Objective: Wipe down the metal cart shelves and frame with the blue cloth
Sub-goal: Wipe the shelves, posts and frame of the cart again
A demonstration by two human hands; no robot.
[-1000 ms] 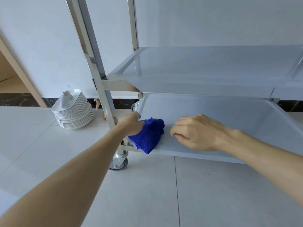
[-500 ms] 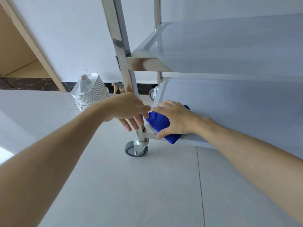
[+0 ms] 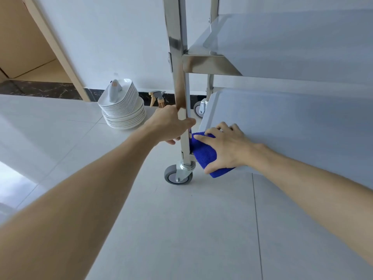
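Observation:
A steel cart fills the right of the view, with its near upright post, a middle shelf and a bottom shelf. The blue cloth lies folded on the bottom shelf's near left corner, against the post. My right hand presses flat on the cloth, fingers spread over it and thumb curled at its front edge. My left hand is wrapped around the post just above the bottom shelf.
A stack of white plates with a small white object on top stands on the tiled floor by the wall. A spray bottle stands behind the post. A grey caster wheel sits under the cart corner. A wooden door frame is left.
The cloth passed from my left hand to my right. My left hand then closed around the post. The view swung left, so the cart sits further right in frame.

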